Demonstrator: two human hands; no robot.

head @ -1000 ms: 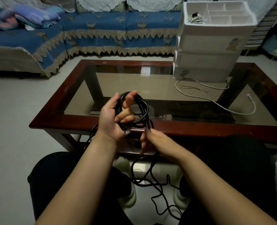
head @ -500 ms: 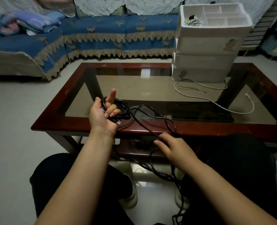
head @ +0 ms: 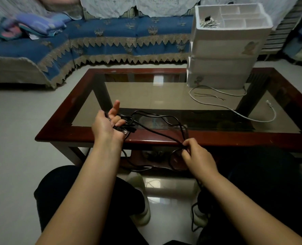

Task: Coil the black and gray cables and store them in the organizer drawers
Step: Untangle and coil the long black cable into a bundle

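Tangles are our worry: our left hand (head: 105,125) clamps the black cable (head: 161,133) coil, forefinger raised, over the table (head: 61,137) edge, while our right hand (head: 196,155) pinches the slack (loops cross, so pulling could knot them).

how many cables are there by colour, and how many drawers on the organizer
black cable: 1
gray cable: 1
organizer drawers: 3
total: 5
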